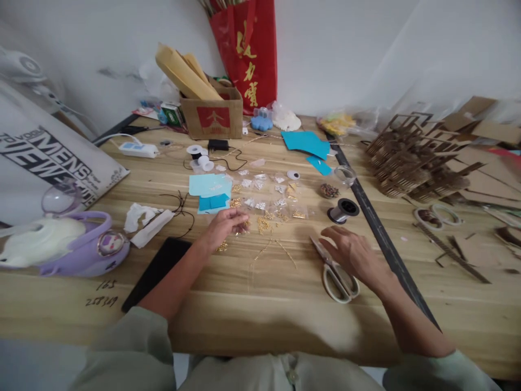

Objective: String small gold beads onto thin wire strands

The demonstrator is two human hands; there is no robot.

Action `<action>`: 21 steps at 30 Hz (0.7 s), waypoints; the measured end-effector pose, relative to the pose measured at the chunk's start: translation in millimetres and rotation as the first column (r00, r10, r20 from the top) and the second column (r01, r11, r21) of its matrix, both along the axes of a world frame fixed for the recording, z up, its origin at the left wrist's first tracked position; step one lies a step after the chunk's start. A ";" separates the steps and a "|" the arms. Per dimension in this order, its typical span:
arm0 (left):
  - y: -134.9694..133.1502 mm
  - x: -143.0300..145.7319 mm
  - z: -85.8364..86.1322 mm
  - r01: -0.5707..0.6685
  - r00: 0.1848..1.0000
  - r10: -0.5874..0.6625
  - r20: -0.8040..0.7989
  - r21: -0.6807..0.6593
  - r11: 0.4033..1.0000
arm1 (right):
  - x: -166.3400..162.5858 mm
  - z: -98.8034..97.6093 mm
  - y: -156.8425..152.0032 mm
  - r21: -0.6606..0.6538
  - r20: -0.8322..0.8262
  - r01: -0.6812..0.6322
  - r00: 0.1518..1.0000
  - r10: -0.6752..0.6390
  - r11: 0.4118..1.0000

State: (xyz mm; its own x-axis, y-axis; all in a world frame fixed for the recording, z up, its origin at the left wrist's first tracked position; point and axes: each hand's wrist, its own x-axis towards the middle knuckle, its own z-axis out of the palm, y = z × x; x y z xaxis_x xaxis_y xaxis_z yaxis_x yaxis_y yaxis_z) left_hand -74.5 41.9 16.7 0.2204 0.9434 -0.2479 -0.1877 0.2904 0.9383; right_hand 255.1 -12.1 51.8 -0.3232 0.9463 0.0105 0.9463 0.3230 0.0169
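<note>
My left hand (pixel 228 224) has its fingers pinched together on what looks like a small clear plastic bag (pixel 243 227) with gold bits. Loose gold beads (pixel 264 225) lie just right of it, and another small gold heap (pixel 222 246) is below its wrist. My right hand (pixel 348 251) hovers over or beside the scissors (pixel 336 277), fingers apart and holding nothing visible. Those scissors have pale handles and point away to the left. Between my hands, a thin gold chain (pixel 285 252) lies on the wood in two slanting strands. A spool of wire (pixel 343 210) stands beyond my right hand.
Several small bags of silver and gold findings (pixel 260 205) lie mid-table beside blue cards (pixel 214 202). A jar of dark beads (pixel 329 190) stands right of them. A black tablet-like slab (pixel 158 271) lies under my left forearm. Brown slatted pieces (pixel 411 163) are piled right.
</note>
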 end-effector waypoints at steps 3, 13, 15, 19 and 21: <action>-10.8 0.0 -4.7 0.175 0.980 -0.174 -0.093 0.001 0.985 | -35.9 3.2 8.4 -0.110 -0.219 -0.157 0.967 0.131 0.981; -17.6 -0.4 -16.7 0.273 0.946 -0.268 -0.181 0.005 0.962 | -123.1 -38.1 39.1 -0.589 -0.804 -0.545 0.319 -0.502 0.597; -17.9 -4.4 -17.2 0.264 0.942 -0.248 -0.225 0.042 0.964 | -130.0 -47.3 40.7 -0.611 -0.753 -0.611 0.252 -0.608 0.503; -21.2 -6.8 -13.0 0.237 0.942 -0.207 -0.264 0.087 0.968 | -136.0 -56.1 38.2 -0.628 -0.695 -0.644 0.213 -0.687 0.436; -23.6 -5.4 -8.7 0.222 0.944 -0.184 -0.273 0.115 0.968 | -136.6 -57.2 36.3 -0.635 -0.680 -0.645 0.204 -0.704 0.426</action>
